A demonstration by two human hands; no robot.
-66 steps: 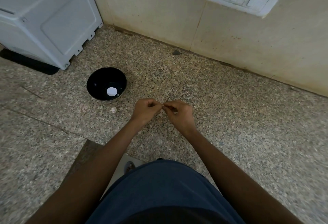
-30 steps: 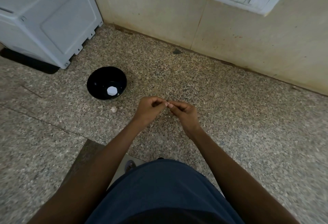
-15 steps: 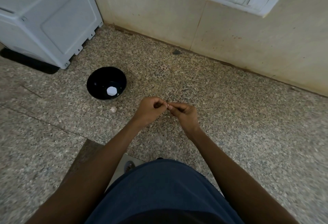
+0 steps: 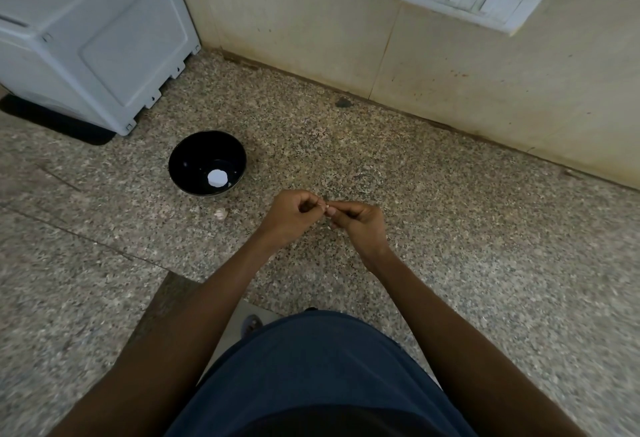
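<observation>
Little has shifted: our left hand (image 4: 291, 216) and right hand (image 4: 360, 225) still pinch a tiny pale bit (image 4: 327, 207) between their fingertips, right of the black bowl (image 4: 194, 159). We should grip lightly (it looks easy to drop) and work it slowly.

Speckled granite counter (image 4: 450, 228) meets beige wall (image 4: 311, 20) (stained).

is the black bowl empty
No, a small white round piece lies on the bottom of the black bowl.
</observation>
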